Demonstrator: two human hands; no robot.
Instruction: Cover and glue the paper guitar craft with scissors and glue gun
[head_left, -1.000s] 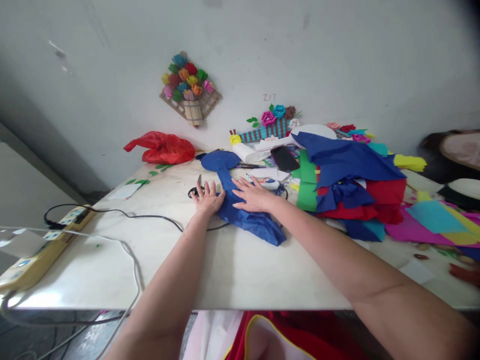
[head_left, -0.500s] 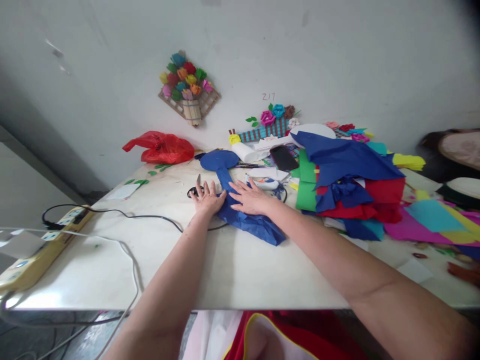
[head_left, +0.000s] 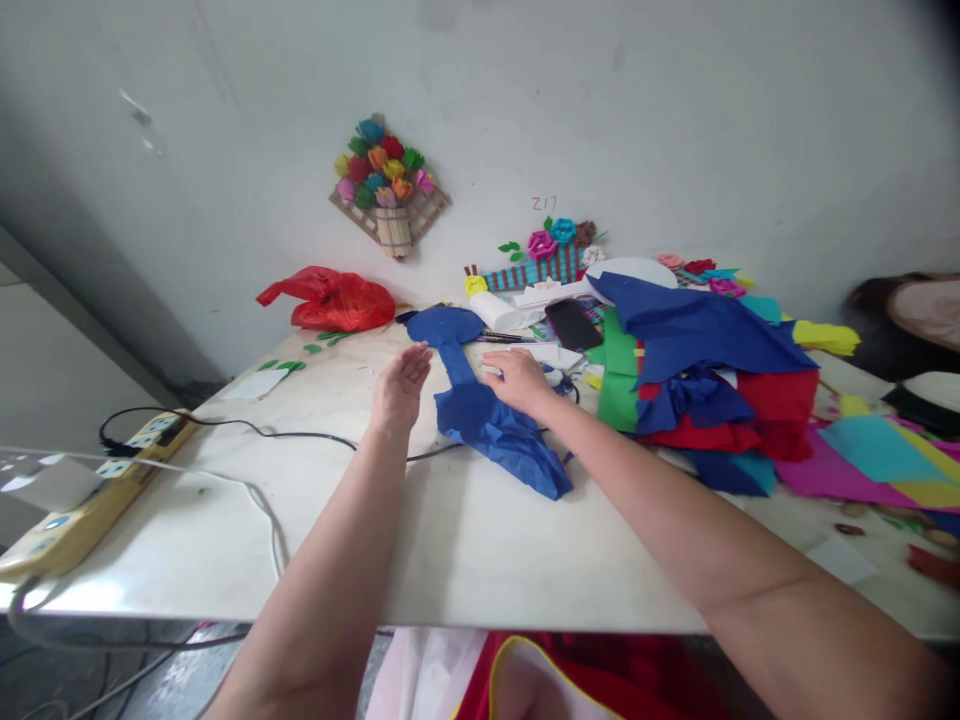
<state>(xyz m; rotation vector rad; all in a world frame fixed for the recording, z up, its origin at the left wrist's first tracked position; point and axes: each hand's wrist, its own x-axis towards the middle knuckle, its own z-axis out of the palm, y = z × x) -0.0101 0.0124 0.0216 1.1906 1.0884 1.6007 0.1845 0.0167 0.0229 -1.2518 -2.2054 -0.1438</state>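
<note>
A blue paper piece (head_left: pixel 499 430) lies on the table between my arms, with a round top, a narrow neck and a wide, crumpled lower part. To the left of its neck, my left hand (head_left: pixel 403 385) is raised, palm turned inward and fingers apart, holding nothing. On the other side my right hand (head_left: pixel 517 380) hovers with fingers stretched toward the neck, also holding nothing. A white glue gun (head_left: pixel 553 377) is partly hidden behind my right hand.
A stack of coloured paper (head_left: pixel 705 330) and a black phone (head_left: pixel 573 325) lie to the right. At the back left sits a red plastic bag (head_left: pixel 330 300). A yellow power strip (head_left: pixel 97 500) with cables runs along the left side. Paper flowers (head_left: pixel 382 160) hang on the wall.
Both hands have lifted off the blue paper piece and moved apart, uncovering its neck. The scissors by my left hand are now hidden. The view has shifted slightly.
</note>
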